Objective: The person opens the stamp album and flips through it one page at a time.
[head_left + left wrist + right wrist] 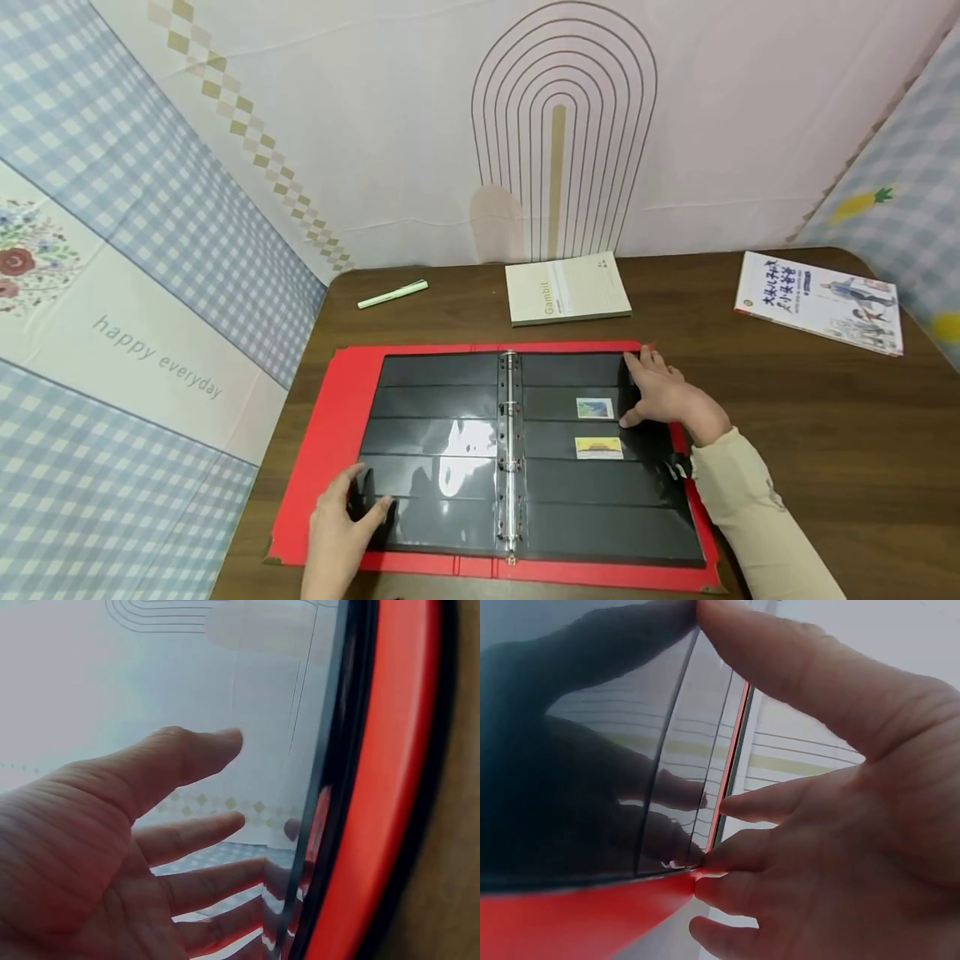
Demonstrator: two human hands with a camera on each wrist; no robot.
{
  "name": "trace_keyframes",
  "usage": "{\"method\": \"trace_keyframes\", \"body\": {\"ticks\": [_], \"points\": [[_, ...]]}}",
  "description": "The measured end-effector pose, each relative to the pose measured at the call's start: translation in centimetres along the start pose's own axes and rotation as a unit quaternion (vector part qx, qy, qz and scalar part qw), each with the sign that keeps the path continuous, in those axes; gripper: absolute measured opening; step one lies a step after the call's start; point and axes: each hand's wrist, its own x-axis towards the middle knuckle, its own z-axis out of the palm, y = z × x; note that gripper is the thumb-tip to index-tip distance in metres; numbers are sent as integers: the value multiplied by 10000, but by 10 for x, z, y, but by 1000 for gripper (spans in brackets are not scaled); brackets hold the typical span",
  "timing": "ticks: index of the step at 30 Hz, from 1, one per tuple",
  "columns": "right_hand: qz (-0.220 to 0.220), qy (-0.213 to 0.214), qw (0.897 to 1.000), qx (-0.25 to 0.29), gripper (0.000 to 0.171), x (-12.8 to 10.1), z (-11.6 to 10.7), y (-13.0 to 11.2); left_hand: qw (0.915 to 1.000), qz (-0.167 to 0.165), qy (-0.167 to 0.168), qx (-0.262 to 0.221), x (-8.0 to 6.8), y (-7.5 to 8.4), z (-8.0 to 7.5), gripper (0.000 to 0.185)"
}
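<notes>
— Lying where?
— Flat and open on the brown table: a red binder with black pocket pages on metal rings.

— In the pockets?
— Two stamps on the right-hand page: one bluish, one yellowish just below it.

— Left hand?
— Resting at the lower left of the left page, fingers spread and fairly straight, thumb out on the glossy sheet. Nothing gripped. Wrist view: fingers reaching to the page's edge beside the red cover.

— Right hand?
— At the upper outer edge of the right page, near the bluish stamp. Thumb on top of the sheet, fingers at the page's edge, possibly curled under it; hard to tell from so close, but seemingly pinching that edge.

— Elsewhere on the table?
— Pale green pen far left, cream notebook behind the binder, illustrated book far right. All well apart from both hands.
</notes>
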Motion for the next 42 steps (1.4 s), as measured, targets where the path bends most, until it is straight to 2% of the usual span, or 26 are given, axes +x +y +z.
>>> {"method": "trace_keyframes", "body": {"ticks": [9,19,22,26,30,34,39,42], "points": [[-151,-17,9998,-155,102,-6,4,2,9964,55,-679,513,1,2,2,76],[-123,307,9970,-703,92,-14,11,-8,9908,-155,-1034,857,2,10,9,92],[-85,528,9921,-1133,89,-16,14,-14,9893,-215,-1080,953,2,12,12,97],[-29,877,9808,-1743,87,-17,19,-23,9893,-298,-1105,907,2,13,16,101],[-10,1313,9714,-1977,85,-19,24,-28,9898,-338,-1109,829,1,13,17,102],[-47,1591,9710,-1785,86,-19,25,-29,9897,-351,-1115,826,2,13,18,102],[-27,1490,9861,-739,88,-20,17,-24,9899,-384,-1107,801,2,13,18,104],[-48,1346,9907,-186,90,-23,12,-18,9900,-403,-1091,800,1,12,18,105]]}}
